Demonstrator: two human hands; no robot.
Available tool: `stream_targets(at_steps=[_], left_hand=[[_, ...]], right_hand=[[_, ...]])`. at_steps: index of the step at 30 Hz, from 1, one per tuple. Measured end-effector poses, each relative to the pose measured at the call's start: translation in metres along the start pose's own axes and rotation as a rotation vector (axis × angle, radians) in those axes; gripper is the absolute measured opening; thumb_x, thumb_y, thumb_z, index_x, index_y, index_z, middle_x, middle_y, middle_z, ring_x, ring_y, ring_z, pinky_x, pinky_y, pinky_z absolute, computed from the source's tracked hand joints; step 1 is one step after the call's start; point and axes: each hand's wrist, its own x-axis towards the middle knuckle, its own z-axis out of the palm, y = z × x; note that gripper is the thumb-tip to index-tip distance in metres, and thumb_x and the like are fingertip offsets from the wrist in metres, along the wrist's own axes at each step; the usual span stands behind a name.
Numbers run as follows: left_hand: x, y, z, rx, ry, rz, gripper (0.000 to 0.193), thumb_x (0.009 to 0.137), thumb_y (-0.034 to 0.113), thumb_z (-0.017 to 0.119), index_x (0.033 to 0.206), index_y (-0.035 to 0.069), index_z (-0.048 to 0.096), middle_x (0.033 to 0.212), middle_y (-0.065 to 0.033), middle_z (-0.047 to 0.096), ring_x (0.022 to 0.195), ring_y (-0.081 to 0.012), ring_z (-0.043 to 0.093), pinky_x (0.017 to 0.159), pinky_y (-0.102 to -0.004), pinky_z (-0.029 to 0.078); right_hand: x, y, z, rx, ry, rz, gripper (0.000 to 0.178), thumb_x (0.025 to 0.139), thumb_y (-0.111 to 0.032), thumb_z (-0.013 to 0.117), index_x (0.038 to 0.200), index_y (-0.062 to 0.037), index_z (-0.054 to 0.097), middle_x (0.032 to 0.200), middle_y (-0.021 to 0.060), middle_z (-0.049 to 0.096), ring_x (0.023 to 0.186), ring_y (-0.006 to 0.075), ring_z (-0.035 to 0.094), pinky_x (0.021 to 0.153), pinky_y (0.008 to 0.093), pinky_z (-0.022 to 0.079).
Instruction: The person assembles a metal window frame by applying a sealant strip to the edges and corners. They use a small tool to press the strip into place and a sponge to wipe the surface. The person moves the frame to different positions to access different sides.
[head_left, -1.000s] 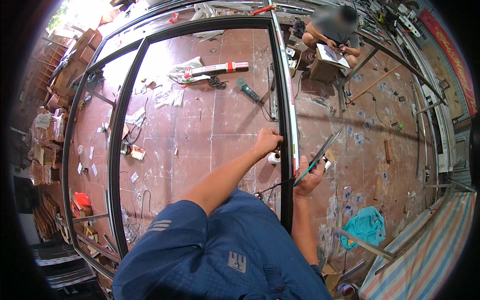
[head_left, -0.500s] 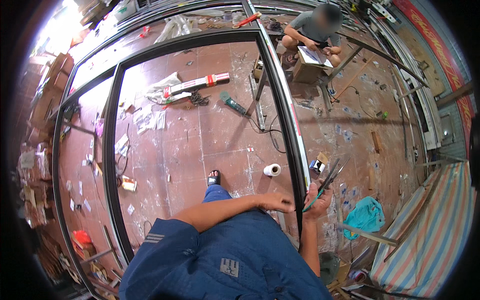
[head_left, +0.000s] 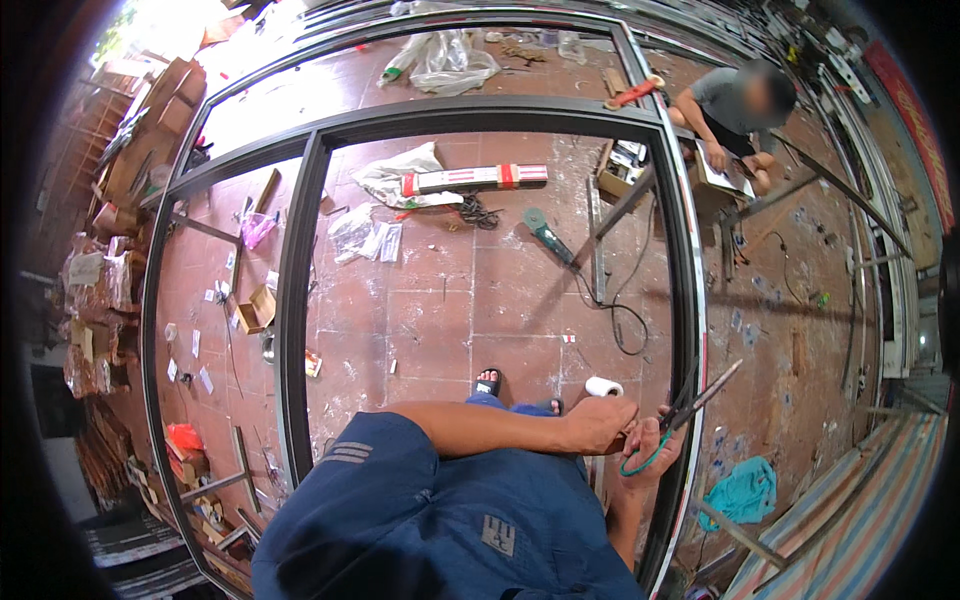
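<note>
A pair of scissors with green handles (head_left: pixel 646 460) is held in my right hand (head_left: pixel 640 470), its dark blades slanting up and right across the right upright of a large dark metal frame (head_left: pixel 684 250). Close against it, my left hand (head_left: pixel 598 425) is closed with curled fingers. Whatever the left fingers pinch is too small or hidden to make out. Both hands are just inside that right upright, in front of my blue shirt. A white roll (head_left: pixel 603 386) lies on the floor just beyond my left hand, partly covered by it.
A green angle grinder (head_left: pixel 548 236) with its cord lies on the tiled floor beside wrapped bars (head_left: pixel 475 179). At the far right a person (head_left: pixel 735 115) crouches by a cardboard box. A turquoise cloth (head_left: pixel 742 492) and a striped sheet (head_left: pixel 850 500) are at the right.
My view has shifted, so the frame sits further right. My hands have come together; the right hand with the scissors has moved from outside the upright to its inner side.
</note>
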Motion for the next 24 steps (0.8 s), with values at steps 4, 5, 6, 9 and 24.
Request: stream_targets(at_steps=[4,5,6,9,24], left_hand=[[0.044,-0.036,-0.023,-0.178,0.076,0.133,0.023,0.092,0.021,0.066,0.099,0.0,0.068,0.083,-0.0153,0.065,0.076,-0.0317,0.068,0.067,-0.0453,0.054],[0.049,-0.042,-0.025,-0.446,-0.015,-0.083,0.026,0.094,0.024,0.065,0.102,-0.001,0.069,0.078,-0.0126,0.063,0.069,-0.0282,0.065,0.063,-0.0439,0.053],[0.055,-0.042,-0.036,-0.708,-0.108,-0.296,0.029,0.095,0.026,0.065,0.104,-0.001,0.071,0.074,-0.0099,0.061,0.062,-0.0247,0.062,0.06,-0.0426,0.052],[0.073,-0.074,-0.063,-1.065,0.006,-0.566,0.051,0.106,0.049,0.056,0.118,0.003,0.072,0.067,-0.0021,0.054,0.053,-0.01,0.051,0.049,-0.028,0.041],[0.204,-0.184,-0.202,-0.095,-0.095,0.088,0.045,0.106,0.046,0.058,0.107,0.006,0.077,0.101,-0.015,0.066,0.099,-0.0322,0.062,0.088,-0.0452,0.048]], right_hand=[[0.035,-0.008,0.025,-0.124,-0.067,-0.052,0.038,0.099,-0.015,0.072,0.129,0.0012,0.053,0.074,0.0021,0.057,0.063,0.0109,0.056,0.066,0.0274,0.051],[0.051,-0.004,0.027,-0.204,-0.041,-0.14,0.04,0.099,-0.016,0.073,0.13,0.0009,0.053,0.079,0.0032,0.06,0.069,0.012,0.06,0.069,0.027,0.052],[0.067,-0.003,0.03,-0.277,-0.013,-0.233,0.042,0.099,-0.016,0.074,0.13,0.0007,0.053,0.084,0.0043,0.063,0.075,0.013,0.063,0.073,0.0267,0.052],[0.11,-0.009,0.019,-0.499,-0.144,-0.159,0.044,0.097,-0.015,0.077,0.132,-0.0014,0.055,0.093,0.0048,0.065,0.086,0.013,0.062,0.078,0.0275,0.051],[0.198,0.008,0.083,-0.556,-0.018,0.1,0.035,0.099,-0.021,0.071,0.122,0.0045,0.067,0.093,0.0148,0.076,0.087,0.0233,0.075,0.081,0.0365,0.058]])
